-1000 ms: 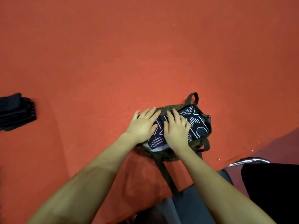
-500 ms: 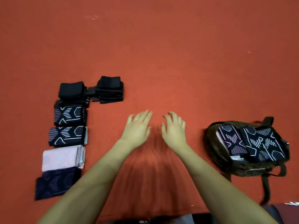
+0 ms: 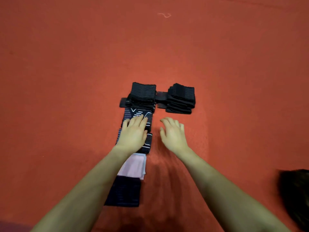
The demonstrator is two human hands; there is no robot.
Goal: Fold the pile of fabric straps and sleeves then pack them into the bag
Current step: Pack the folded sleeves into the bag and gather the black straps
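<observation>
A column of folded sleeves lies on the red floor in front of me. Farthest is a black patterned sleeve (image 3: 132, 113), then a second patterned one (image 3: 148, 143), a pink one (image 3: 133, 166) and a dark navy one (image 3: 124, 193) nearest me. Two stacks of folded black straps sit beyond: one (image 3: 143, 94) at the column's head, another (image 3: 181, 98) to its right. My left hand (image 3: 133, 133) lies flat with straight fingers over the two patterned sleeves. My right hand (image 3: 173, 133) hovers beside the column, fingers loosely spread, holding nothing. The dark bag (image 3: 296, 196) shows only at the right edge.
Red carpet (image 3: 66, 81) covers the whole floor around the piles. A small pale thread (image 3: 164, 15) lies far ahead.
Both hands left the bag, where they were pressing patterned sleeves down, and swung left to the folded column. The view turned with them, so the bag slid to the right edge.
</observation>
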